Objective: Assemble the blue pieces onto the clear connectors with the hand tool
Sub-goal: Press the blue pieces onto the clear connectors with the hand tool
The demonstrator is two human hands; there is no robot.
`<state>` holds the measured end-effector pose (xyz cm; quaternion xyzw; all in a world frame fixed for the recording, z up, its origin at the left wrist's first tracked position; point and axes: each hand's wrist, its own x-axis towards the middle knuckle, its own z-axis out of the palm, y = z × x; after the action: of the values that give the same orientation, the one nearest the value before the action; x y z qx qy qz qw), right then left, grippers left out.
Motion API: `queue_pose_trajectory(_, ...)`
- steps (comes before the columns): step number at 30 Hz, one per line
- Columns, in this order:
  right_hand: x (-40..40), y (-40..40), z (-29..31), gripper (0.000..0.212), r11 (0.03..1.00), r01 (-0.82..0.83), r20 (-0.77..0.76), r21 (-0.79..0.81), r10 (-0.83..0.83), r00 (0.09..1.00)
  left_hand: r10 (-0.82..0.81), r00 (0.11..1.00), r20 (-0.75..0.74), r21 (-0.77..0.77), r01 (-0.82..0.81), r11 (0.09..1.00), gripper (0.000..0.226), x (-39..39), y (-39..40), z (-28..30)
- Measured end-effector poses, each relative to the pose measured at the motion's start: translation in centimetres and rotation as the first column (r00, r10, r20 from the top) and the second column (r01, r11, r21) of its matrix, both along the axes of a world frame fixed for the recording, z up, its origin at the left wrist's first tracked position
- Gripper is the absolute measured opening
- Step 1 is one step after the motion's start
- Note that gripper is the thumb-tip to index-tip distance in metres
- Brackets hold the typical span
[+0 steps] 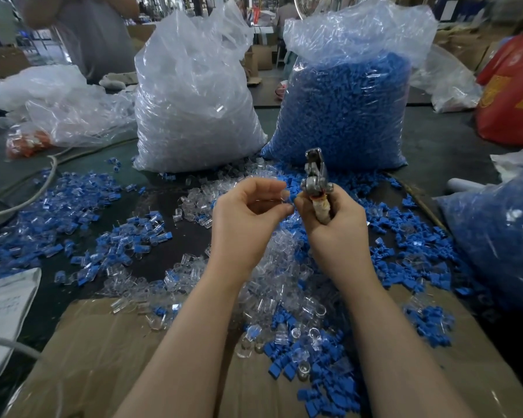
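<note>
Above a littered tabletop [163, 203]: left hand [245, 218] pinching clear connector [284, 196] beside blue piece [291, 198], right hand [334, 224] gripping hand tool [316, 182]; assembled pile [73, 218] left, full bags remaining.

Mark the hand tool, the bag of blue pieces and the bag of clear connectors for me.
hand tool [314, 173], head view, on its metal head.
bag of blue pieces [341, 116], head view, mid-bag.
bag of clear connectors [194, 110], head view, mid-bag.

Dark worktable [441, 137], flattened cardboard [109, 357] at its near edge, dim workshop behind, stacked cardboard boxes [261, 58]
</note>
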<state>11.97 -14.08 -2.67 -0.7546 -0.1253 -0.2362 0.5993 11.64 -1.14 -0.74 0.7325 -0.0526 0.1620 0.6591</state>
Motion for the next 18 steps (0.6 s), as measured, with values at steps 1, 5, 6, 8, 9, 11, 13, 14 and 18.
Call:
queue_pose_trajectory(1, 0.0, 0.0, 0.0, 0.022, 1.000, 0.001, 0.003, -0.002, -0.001, 1.000, -0.009, 1.000, -0.022, -0.030, 0.008, 1.000, 0.028, 0.1, 0.0, 0.0)
queue_pose_trajectory(5, 0.0, 0.1, -0.1, 0.025, 1.000, 0.004, 0.012, -0.014, -0.004, 1.000, -0.056, 0.993, -0.104, -0.122, 0.043, 0.992, 0.020, 0.2, 0.3, -0.3)
queue_pose_trajectory(6, 0.0, 0.2, -0.1, 0.026, 1.000, 0.005, 0.014, -0.019, -0.005, 1.000, -0.068, 0.990, -0.120, -0.134, 0.052, 0.990, 0.020, 0.2, 0.4, -0.3)
queue_pose_trajectory(8, 0.0, 0.2, 0.0, 0.027, 1.000, 0.001, 0.013, -0.027, -0.001, 1.000, -0.092, 0.985, -0.144, -0.153, 0.069, 0.986, 0.020, 0.2, 0.6, -0.3)
queue_pose_trajectory(9, -0.1, 0.2, 0.0, 0.027, 0.999, -0.002, 0.013, -0.033, 0.002, 1.000, -0.103, 0.983, -0.152, -0.165, 0.078, 0.983, 0.019, 0.2, 0.7, -0.3)
queue_pose_trajectory(11, -0.1, 0.2, 0.0, 0.026, 0.999, -0.005, 0.013, -0.048, 0.006, 1.000, -0.119, 0.980, -0.162, -0.182, 0.089, 0.979, 0.018, 0.1, 0.9, -0.2)
queue_pose_trajectory(13, -0.1, 0.2, 0.0, 0.026, 0.998, -0.008, 0.011, -0.060, 0.009, 1.000, -0.125, 0.978, -0.170, -0.183, 0.093, 0.979, 0.018, 0.0, 1.0, -0.1)
queue_pose_trajectory(14, -0.1, 0.2, 0.0, 0.026, 0.998, -0.009, 0.011, -0.062, 0.009, 1.000, -0.127, 0.977, -0.172, -0.184, 0.094, 0.978, 0.018, 0.0, 1.0, 0.0)
queue_pose_trajectory(18, -0.1, 0.1, 0.0, 0.027, 0.997, -0.016, 0.005, -0.070, 0.016, 1.000, -0.135, 0.975, -0.177, -0.189, 0.101, 0.977, 0.019, -0.1, 1.0, 0.1)
